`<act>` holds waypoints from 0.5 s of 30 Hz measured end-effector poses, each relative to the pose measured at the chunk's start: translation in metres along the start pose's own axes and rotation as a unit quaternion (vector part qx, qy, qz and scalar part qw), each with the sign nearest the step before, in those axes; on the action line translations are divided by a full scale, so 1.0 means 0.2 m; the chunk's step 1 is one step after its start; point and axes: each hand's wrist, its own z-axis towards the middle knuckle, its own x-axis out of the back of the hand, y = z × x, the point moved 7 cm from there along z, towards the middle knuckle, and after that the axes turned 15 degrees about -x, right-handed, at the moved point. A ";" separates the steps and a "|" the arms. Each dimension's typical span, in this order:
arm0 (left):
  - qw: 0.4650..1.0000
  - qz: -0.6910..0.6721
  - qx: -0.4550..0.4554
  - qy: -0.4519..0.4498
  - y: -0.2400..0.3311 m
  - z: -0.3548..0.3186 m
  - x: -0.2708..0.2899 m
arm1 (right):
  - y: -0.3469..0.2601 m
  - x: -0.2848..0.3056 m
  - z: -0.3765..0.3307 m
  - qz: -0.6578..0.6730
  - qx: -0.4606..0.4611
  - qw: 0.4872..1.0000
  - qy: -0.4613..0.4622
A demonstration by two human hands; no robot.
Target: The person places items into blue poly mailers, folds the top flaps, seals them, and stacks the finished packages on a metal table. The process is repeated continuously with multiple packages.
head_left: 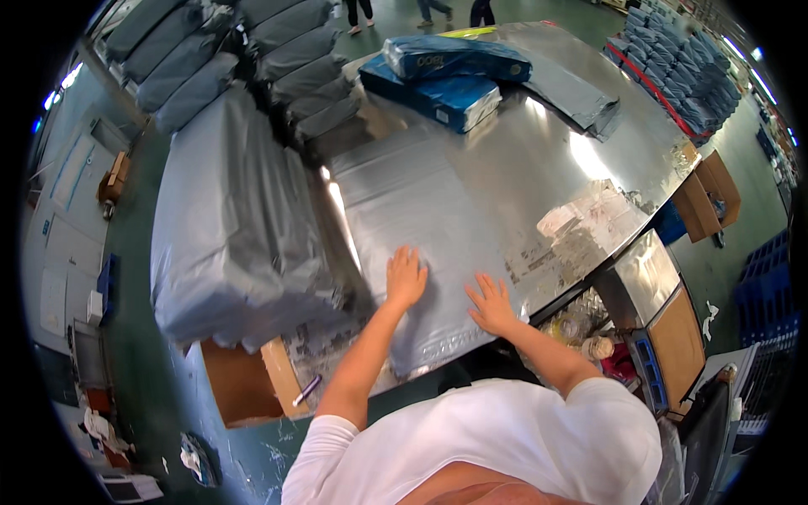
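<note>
A long grey plastic mailing bag [412, 189] lies flat on the metal-topped table [539, 185], its near end reaching the table's front edge. My left hand [406, 279] rests on the bag near its middle, fingers stretched out. To its right and a little nearer, my right hand [492, 306] presses flat on the bag's right side with fingers spread. Neither hand holds anything. Close on the left, a tall pile of grey plastic bags [231, 219] stands beside the flat bag.
Two blue-wrapped packs [454, 101] lie at the table's far side, with more grey bags [576, 97] right of them. Below left is an open cardboard box [240, 383] with a pen [307, 390] by it. Grey bundles [673, 71] are stacked far right. People's legs [433, 10] show at the back.
</note>
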 end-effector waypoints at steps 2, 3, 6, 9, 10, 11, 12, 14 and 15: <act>0.999 0.036 0.035 -0.013 -0.18 0.22 -0.05 | 0.08 0.03 0.10 0.061 -0.020 0.998 0.003; 0.997 0.054 0.050 -0.013 -0.28 0.33 -0.07 | 0.11 0.05 0.17 0.091 -0.028 0.995 0.003; 0.990 0.092 0.101 -0.024 -0.53 0.57 -0.10 | 0.22 0.16 0.44 0.154 -0.045 0.987 0.013; 0.982 0.102 0.153 -0.049 -0.73 0.76 -0.20 | 0.39 0.21 0.84 0.231 -0.053 0.971 0.026; 0.978 0.103 0.170 -0.062 -0.79 0.79 -0.24 | 0.43 0.22 1.01 0.260 -0.055 0.964 0.031; 0.974 0.103 0.187 -0.078 -0.86 0.83 -0.28 | 0.43 0.28 1.20 0.266 -0.047 0.962 0.036; 0.973 0.110 0.191 -0.063 -0.92 0.85 -0.28 | 0.39 0.35 1.41 0.275 -0.033 0.960 0.038; 0.973 0.123 0.184 -0.060 -1.03 0.96 -0.27 | 0.33 0.44 1.85 0.205 0.025 0.972 0.109; 0.973 0.129 0.182 -0.060 -1.08 1.00 -0.26 | 0.27 0.51 2.06 0.215 0.084 0.957 0.174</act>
